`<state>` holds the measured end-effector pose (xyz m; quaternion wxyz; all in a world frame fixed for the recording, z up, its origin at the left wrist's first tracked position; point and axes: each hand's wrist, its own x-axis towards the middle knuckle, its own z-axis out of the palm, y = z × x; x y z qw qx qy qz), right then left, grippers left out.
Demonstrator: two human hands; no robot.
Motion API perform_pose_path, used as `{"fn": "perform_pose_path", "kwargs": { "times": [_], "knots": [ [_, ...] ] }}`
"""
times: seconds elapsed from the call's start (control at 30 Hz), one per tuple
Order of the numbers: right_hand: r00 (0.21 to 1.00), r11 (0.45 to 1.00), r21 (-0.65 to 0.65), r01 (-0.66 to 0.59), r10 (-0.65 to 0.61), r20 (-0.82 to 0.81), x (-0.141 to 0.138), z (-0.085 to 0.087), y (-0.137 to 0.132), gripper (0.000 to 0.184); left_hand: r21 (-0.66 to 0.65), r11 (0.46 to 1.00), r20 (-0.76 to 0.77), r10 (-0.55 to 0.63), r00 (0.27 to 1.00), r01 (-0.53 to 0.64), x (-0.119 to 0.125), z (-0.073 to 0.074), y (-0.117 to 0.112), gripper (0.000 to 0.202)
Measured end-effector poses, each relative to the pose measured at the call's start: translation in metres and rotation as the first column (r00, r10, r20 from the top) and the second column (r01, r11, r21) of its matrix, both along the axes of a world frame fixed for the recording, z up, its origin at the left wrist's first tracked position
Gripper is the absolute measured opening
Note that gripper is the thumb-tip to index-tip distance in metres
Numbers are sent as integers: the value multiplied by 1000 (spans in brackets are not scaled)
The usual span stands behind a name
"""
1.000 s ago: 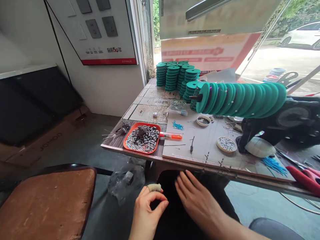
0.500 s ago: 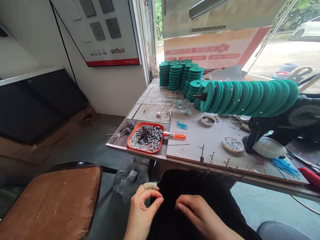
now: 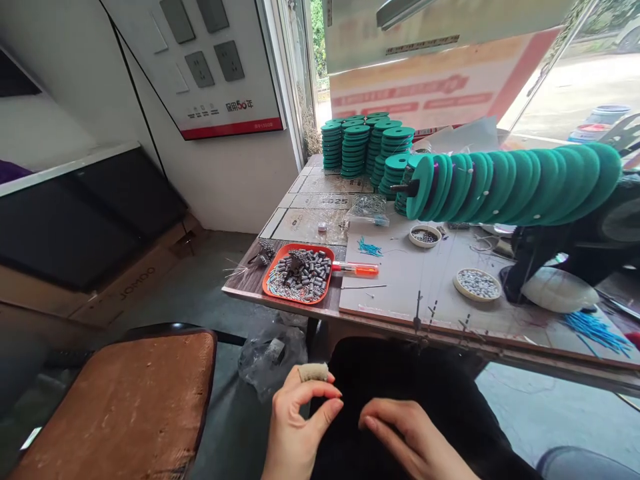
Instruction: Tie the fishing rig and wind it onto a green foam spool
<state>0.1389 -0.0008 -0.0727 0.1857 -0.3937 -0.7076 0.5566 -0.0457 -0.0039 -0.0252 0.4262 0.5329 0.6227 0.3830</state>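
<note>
Over my dark-clothed lap, my left hand is closed in a pinch, thumb and index fingertips together. A beige finger cover wraps one of its fingers. My right hand pinches too, a short gap to the right, its fingers curled and pressed together. Whatever either pinch holds, perhaps something very thin, is too small to make out. Just beyond the hands, at the table edge, small dark pieces hang on fine lines. An orange-red tray of grey cylindrical pieces and small beads stands on the table ahead.
Green foam spools stand stacked at the back; more are threaded on a rod at right. Round dishes hold dark beads and pale beads. Blue strips lie at right. A brown-seated chair is at left.
The whole view has shifted a little, so the table and hands appear farther right. Both hands keep their pinched poses above the lap, with little change between them.
</note>
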Motion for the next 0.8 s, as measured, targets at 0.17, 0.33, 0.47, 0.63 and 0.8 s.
{"fn": "perform_pose_path", "kwargs": {
  "times": [0.17,0.33,0.47,0.63,0.8],
  "knots": [
    [997,997,-48,64,-66,-31,-1,5,-1,70,132,987,-78,-83,994,93,4,0,-1,16],
    [987,979,-131,154,-159,-27,-8,17,-3,69,330,932,-217,-77,973,148,5,-5,-4,8],
    [974,972,-81,222,-226,-36,-9,26,-2,71,415,885,-335,-67,940,211,4,-6,-6,6],
    [967,964,-73,255,-256,0,-6,37,-3,67,529,805,-437,-12,899,268,7,-1,-4,9],
    [974,952,-205,227,-225,35,-8,44,-4,59,556,772,-507,23,862,306,11,2,-4,10]
  ]
}}
